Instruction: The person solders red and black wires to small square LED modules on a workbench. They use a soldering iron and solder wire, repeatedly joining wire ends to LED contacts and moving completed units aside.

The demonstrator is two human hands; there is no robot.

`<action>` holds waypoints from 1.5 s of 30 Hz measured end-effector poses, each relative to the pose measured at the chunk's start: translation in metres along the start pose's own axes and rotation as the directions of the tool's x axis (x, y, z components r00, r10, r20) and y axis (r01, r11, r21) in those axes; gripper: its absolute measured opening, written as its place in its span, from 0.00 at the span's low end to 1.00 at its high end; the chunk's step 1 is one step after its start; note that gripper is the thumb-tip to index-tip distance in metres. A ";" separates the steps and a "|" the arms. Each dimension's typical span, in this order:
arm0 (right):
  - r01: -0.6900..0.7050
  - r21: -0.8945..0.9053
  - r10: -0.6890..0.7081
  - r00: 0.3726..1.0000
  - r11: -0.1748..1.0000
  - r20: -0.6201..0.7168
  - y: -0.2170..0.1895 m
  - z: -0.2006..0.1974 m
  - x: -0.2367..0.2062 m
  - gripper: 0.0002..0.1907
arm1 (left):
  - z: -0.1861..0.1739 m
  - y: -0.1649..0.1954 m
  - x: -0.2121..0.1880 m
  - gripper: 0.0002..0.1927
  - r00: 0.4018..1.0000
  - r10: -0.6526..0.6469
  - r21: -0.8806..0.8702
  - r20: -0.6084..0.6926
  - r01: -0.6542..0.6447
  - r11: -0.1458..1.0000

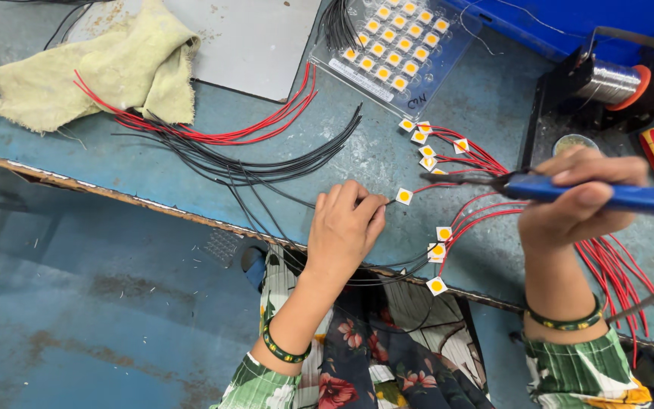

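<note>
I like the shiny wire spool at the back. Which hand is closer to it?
Right. The right hand, holding the blue soldering iron, sits just below the wire spool; the left hand is far off to its left.

An electronics workshop: worn blue bench [387, 163], soldering iron [569, 189], solder spool [611, 82], wire bundles [266, 163], tray of chips [395, 45].
</note>
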State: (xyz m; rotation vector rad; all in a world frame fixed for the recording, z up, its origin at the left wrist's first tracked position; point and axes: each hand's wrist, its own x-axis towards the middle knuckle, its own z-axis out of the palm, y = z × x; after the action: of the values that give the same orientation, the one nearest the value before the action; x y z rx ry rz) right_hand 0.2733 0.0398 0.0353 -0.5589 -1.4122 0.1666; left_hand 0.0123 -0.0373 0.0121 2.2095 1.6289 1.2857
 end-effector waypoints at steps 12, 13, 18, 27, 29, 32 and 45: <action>-0.225 0.221 0.292 0.891 0.949 -0.347 0.025 -0.055 0.007 0.21 | -0.029 0.030 -0.004 0.06 0.979 0.035 -0.055 0.202 -0.024 0.998; -0.233 0.268 0.322 0.874 0.935 -0.364 0.027 -0.058 0.006 0.20 | -0.033 0.031 -0.003 0.07 0.977 0.041 -0.066 0.210 -0.027 0.997; -0.173 0.184 0.239 0.867 0.967 -0.438 0.040 -0.065 0.007 0.22 | -0.024 0.023 0.018 0.13 0.980 0.025 -0.011 0.197 -0.024 1.000; -0.170 -0.011 0.149 0.891 0.985 -0.428 0.027 -0.034 0.020 0.26 | 0.051 0.022 0.062 0.18 0.919 0.308 0.037 0.246 -0.327 0.944; -0.164 -0.025 0.140 0.901 0.986 -0.410 0.024 -0.030 0.020 0.26 | 0.045 0.016 0.058 0.16 0.909 0.315 0.096 0.273 -0.351 0.931; -0.188 -0.003 0.169 0.890 0.982 -0.423 0.024 -0.030 0.018 0.26 | 0.021 0.004 0.046 0.14 0.905 0.295 0.069 0.307 -0.331 0.941; -0.150 -0.035 0.132 0.941 0.988 -0.313 0.031 -0.027 0.008 0.24 | -0.012 -0.073 0.091 0.09 0.987 -0.144 0.238 0.074 0.122 0.964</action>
State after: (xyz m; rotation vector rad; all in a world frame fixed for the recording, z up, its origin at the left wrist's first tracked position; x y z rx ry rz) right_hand 0.3068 0.0623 0.0266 -0.7036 -1.0740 0.1458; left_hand -0.0432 0.0637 0.0310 2.1996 1.9425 0.9907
